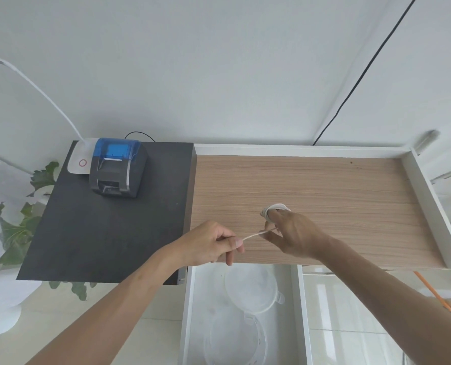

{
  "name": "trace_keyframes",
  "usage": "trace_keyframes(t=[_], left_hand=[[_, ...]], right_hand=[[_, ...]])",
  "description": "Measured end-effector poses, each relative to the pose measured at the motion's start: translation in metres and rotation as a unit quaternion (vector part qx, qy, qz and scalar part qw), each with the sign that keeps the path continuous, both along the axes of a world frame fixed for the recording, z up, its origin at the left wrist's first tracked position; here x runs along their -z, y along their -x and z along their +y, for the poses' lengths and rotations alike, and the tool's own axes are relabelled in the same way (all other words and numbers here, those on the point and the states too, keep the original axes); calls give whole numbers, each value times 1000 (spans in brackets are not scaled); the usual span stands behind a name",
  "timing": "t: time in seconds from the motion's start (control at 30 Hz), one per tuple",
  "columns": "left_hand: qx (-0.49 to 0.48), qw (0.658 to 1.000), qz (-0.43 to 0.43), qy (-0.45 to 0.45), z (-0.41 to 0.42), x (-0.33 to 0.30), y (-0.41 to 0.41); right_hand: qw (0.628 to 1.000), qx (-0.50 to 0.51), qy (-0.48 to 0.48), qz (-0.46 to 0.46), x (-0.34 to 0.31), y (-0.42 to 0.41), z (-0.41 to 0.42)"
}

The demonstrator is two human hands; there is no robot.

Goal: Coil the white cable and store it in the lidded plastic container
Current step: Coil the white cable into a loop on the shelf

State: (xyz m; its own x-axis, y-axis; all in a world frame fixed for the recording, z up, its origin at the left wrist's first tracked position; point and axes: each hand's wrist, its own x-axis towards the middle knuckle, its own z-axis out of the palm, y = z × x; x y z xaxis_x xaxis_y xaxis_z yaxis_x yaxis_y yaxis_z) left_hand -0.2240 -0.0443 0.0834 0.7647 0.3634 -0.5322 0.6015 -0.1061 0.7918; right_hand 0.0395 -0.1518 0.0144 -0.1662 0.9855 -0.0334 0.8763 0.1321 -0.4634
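The white cable (254, 235) stretches taut between my two hands above the wooden desk (324, 185). Part of it is wound in loops around the fingers of my right hand (293, 235), and the coil shows at the fingertips. My left hand (214, 246) pinches the free end between thumb and forefinger. Below the desk edge, an open white drawer (190, 312) holds the clear round plastic container (235, 341). Its clear lid (253, 288) lies just behind it, off the container.
A black side table (114, 227) to the left carries a blue and grey receipt printer (117, 167) and a white lamp base (79, 160). A white raised rim (429, 206) bounds the desk at the right. A green plant (16, 233) stands at far left.
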Motion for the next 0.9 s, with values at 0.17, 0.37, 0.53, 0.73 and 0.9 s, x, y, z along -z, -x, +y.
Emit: trace_keyframes(t=[0.17,0.37,0.53,0.73,0.9], left_hand=[[-22,999,-5,-32,6,3,4],[-83,996,2,-39,6,8,8],[-152,987,9,-51,1,28,18],[-169,983,29,-67,-25,55,32],[-136,981,60,-120,-53,76,40]], right_hand=[[991,-75,-94,-62,3,-1,0],[971,-112,-161,-140,3,2,6],[963,-140,-169,-158,7,0,4],[970,-144,-150,-129,25,4,-4],[961,-131,-181,-160,38,17,-21]])
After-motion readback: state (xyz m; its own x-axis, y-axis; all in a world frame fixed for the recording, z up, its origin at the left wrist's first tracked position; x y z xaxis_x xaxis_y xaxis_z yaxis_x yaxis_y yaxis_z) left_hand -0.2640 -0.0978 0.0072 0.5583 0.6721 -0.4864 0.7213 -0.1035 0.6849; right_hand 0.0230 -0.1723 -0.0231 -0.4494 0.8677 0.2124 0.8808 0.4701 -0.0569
